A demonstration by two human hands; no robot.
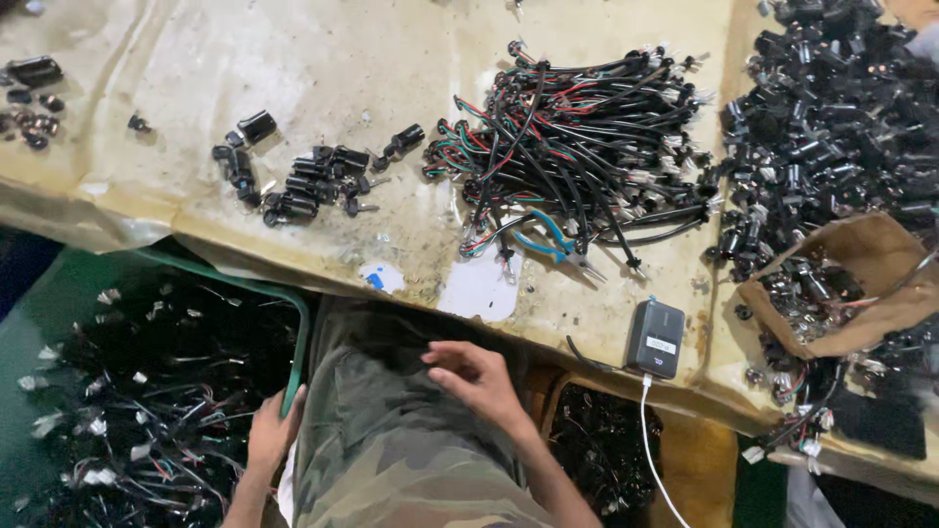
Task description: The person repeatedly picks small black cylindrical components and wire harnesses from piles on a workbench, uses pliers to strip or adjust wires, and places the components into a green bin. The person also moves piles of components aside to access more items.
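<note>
- My left hand hangs at seven o'clock, fingers curled over the rim of one green tub; it grips that edge.
- The tub sits at eight o'clock from my lap, heaped with black wired parts, too many to count.
- My right hand lies on my camouflage trousers at six o'clock, fingers loosely bent, holding nothing I can see.
- One worn table spans the top, from nine to three o'clock.
- One bundle of black, red and green wire harnesses lies at twelve o'clock; the strands are too tangled to count.
- One pair of blue-handled pliers lies just under that bundle.
- About a dozen small black cylinders with keys lie scattered at eleven o'clock.
- One black box with a white cable sits at two o'clock of my right hand.
- One brown paper bag at three o'clock holds black parts, beside a large pile of the same.
</note>
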